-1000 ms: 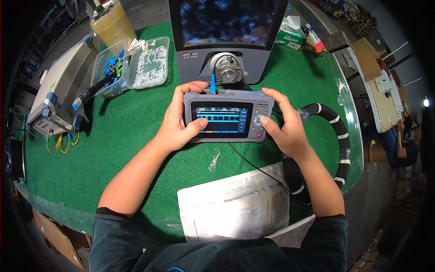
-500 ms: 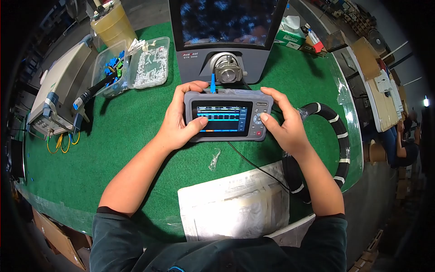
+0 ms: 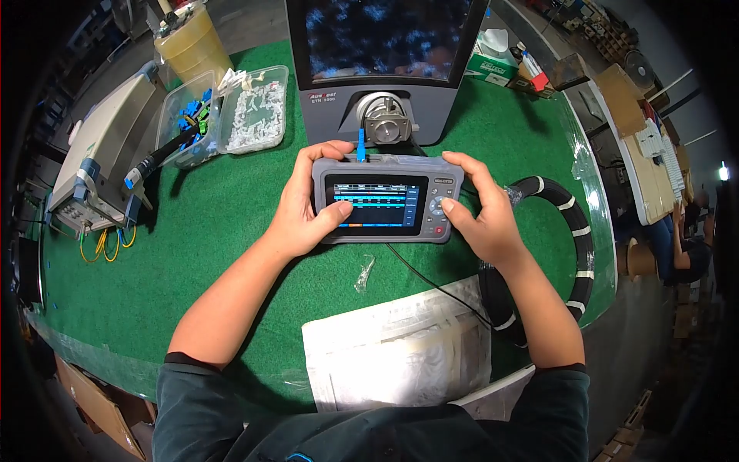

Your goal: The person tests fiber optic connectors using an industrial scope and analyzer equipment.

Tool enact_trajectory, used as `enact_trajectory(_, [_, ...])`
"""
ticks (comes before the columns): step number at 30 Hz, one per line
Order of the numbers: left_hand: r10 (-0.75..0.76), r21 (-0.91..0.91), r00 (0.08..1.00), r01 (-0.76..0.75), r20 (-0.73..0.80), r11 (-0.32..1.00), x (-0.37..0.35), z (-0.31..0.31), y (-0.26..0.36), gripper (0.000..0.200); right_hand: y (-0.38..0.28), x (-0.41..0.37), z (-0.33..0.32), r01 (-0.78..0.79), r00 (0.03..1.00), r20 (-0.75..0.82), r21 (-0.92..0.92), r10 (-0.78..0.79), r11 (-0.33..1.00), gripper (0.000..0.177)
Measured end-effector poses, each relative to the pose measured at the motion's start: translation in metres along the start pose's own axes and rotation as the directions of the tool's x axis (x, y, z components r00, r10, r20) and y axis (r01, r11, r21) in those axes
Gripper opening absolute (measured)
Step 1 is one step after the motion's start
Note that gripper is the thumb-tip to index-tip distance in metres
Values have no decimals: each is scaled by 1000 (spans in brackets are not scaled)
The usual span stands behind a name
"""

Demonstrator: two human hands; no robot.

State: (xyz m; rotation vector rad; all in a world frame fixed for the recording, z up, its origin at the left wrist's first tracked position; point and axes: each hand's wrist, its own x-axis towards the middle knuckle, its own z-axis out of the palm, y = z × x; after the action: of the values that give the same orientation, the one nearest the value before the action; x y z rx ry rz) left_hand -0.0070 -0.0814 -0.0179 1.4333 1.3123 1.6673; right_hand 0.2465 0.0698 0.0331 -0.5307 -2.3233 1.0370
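Note:
Both hands hold a grey handheld OTDR tester (image 3: 376, 235), marked Mini-OTDR, level above the green mat. My left hand (image 3: 304, 208) wraps its left end, the thumb lying over the lit screen (image 3: 381, 212). At the right end, my right hand (image 3: 489, 219) grips the side and its thumb rests on the round key pad. A blue fibre connector (image 3: 361, 145) stands in the tester's top edge. A thin black cable (image 3: 431, 281) runs from below the tester toward a coiled black cable (image 3: 585, 254) bound with pale tape bands.
A fibre inspection monitor (image 3: 323, 112) with a metal connector mount stands behind the tester. To the left are a box instrument (image 3: 100, 146) and plastic tubs (image 3: 282, 104) of small connectors and caps. Taped paper (image 3: 400, 346) lies in front. A seated person (image 3: 685, 250) is far right.
The tester's screen shows its highlighted rows differently. My right thumb has shifted slightly down on the key pad, while both hands keep their hold.

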Motion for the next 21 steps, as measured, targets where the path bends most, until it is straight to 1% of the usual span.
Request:
enact_trajectory(2, [-3,3,1000,3,-2,1000,-2,0,-1,64,-1,1,0,-14,1000,5,12,14,1000,54])
enact_trajectory(4, [-42,34,999,42,-10,999,-1,1,2,68,-1,0,0,-26,1000,6,22,26,999,55])
enact_trajectory(7, [-20,-1,1000,20,1,1000,-2,0,1,64,0,0,0,-14,1000,6,17,14,1000,55])
enact_trajectory(10, [-13,-15,1000,12,-3,1000,-1,1,2,63,-1,0,0,-11,1000,0,5,11,1000,54])
enact_trajectory(13, [-18,0,1000,18,-2,1000,-2,1,4,63,-1,0,0,-15,1000,9,18,15,1000,55])
enact_trajectory(16, [-22,-2,1000,22,-2,1000,-2,0,2,63,-2,0,0,-28,1000,15,26,28,999,58])
enact_trajectory(18, [-17,1,1000,17,-2,1000,-2,0,-1,62,-2,-1,0,9,1000,18,-21,-9,1000,61])
enact_trajectory(21, [-11,-7,1000,11,-6,1000,-1,1,1,62,0,-1,0,1,1000,29,-10,-1,1000,63])
